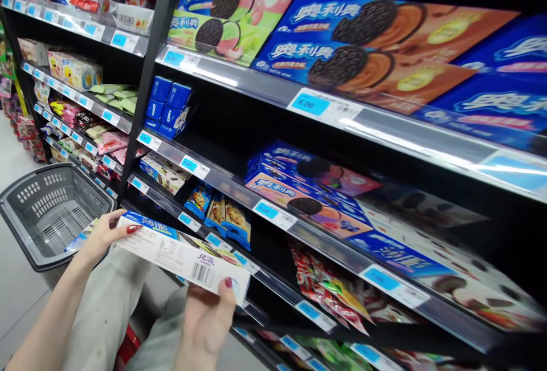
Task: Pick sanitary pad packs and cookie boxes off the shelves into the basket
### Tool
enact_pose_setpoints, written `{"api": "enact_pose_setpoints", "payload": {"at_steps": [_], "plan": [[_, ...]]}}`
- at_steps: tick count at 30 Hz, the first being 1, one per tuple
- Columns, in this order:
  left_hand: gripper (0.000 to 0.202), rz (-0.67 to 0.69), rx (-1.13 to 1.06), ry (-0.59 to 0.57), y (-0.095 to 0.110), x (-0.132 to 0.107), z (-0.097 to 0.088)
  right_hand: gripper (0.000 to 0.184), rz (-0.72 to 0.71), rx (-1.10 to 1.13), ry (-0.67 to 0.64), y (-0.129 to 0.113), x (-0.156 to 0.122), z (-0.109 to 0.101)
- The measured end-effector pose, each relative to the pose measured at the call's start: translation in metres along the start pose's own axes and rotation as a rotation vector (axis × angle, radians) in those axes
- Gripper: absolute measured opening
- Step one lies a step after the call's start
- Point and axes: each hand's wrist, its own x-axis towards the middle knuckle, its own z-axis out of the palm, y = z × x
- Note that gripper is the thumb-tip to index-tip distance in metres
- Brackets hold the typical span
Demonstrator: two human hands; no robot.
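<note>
A long white and blue cookie box (pixel 183 254) is held across my lap by both hands, its barcode side turned up toward me. My left hand (pixel 105 234) grips its left end, thumb on the printed side. At the lower right corner my right hand (pixel 209 314) holds the box from beneath, thumb on the front edge. A grey shopping basket (pixel 55 171) stands to the left, with a blue and white package (pixel 81 237) inside it, partly behind my left forearm.
Shelves rise on the right, with brown and blue cookie boxes (pixel 367 23) on top and more cookie boxes (pixel 307 188) below. Small blue boxes (pixel 166 106) and red snack bags (pixel 325 285) sit on other levels. Price-tagged shelf edges (pixel 273 214) run close to my right hand.
</note>
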Motion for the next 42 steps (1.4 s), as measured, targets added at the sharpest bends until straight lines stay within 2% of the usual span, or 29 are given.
{"api": "enact_pose_setpoints", "payload": {"at_steps": [3, 5, 9, 11, 13, 15, 16, 19, 21, 23, 27, 31, 33, 35, 38, 42], "plan": [[0.051, 0.003, 0.026, 0.006, 0.0, -0.001, 0.003, 0.07, -0.031, -0.013, -0.005, 0.002, -0.002, -0.001], [0.056, 0.02, 0.033, 0.009, 0.0, -0.001, 0.001, 0.066, -0.06, -0.035, -0.035, 0.007, -0.001, -0.008], [0.07, 0.139, 0.045, 0.035, 0.005, -0.004, -0.007, 0.066, -0.079, -0.061, -0.125, 0.025, 0.016, -0.05], [0.076, 0.22, 0.067, -0.047, 0.01, -0.006, -0.014, 0.073, -0.082, -0.084, -0.17, 0.03, 0.026, -0.074], [0.077, 0.313, 0.102, -0.158, 0.013, -0.008, -0.023, 0.081, -0.102, -0.15, -0.269, 0.027, 0.033, -0.087], [0.074, 0.401, 0.142, -0.242, 0.015, -0.011, -0.031, 0.082, -0.16, -0.234, -0.372, 0.016, 0.035, -0.089], [0.073, 0.437, 0.158, -0.277, 0.015, -0.012, -0.035, 0.076, -0.188, -0.267, -0.405, 0.009, 0.034, -0.086], [0.063, 0.507, 0.179, -0.374, 0.013, -0.014, -0.041, 0.043, -0.215, -0.314, -0.394, -0.009, 0.028, -0.073], [0.06, 0.528, 0.185, -0.408, 0.013, -0.015, -0.041, 0.033, -0.187, -0.335, -0.37, -0.016, 0.024, -0.069], [0.061, 0.517, 0.2, -0.399, 0.015, -0.017, -0.038, 0.04, -0.178, -0.357, -0.342, -0.018, 0.021, -0.068], [0.054, 0.409, 0.217, -0.32, 0.022, -0.021, -0.03, 0.074, -0.169, -0.372, -0.309, -0.017, 0.024, -0.076], [0.053, 0.367, 0.196, -0.292, 0.025, -0.024, -0.026, 0.083, -0.172, -0.364, -0.353, -0.013, 0.037, -0.09], [0.058, 0.329, 0.195, -0.27, 0.025, -0.024, -0.025, 0.089, -0.164, -0.35, -0.401, -0.011, 0.044, -0.098], [0.068, 0.265, 0.194, -0.237, 0.026, -0.023, -0.023, 0.094, -0.095, -0.336, -0.422, -0.008, 0.048, -0.103], [0.069, 0.159, 0.205, -0.152, 0.027, -0.019, -0.017, 0.086, 0.022, -0.323, -0.365, -0.005, 0.045, -0.097], [0.048, 0.074, 0.229, -0.003, 0.026, -0.012, -0.01, 0.065, 0.07, -0.39, -0.28, -0.007, 0.032, -0.07]]}}
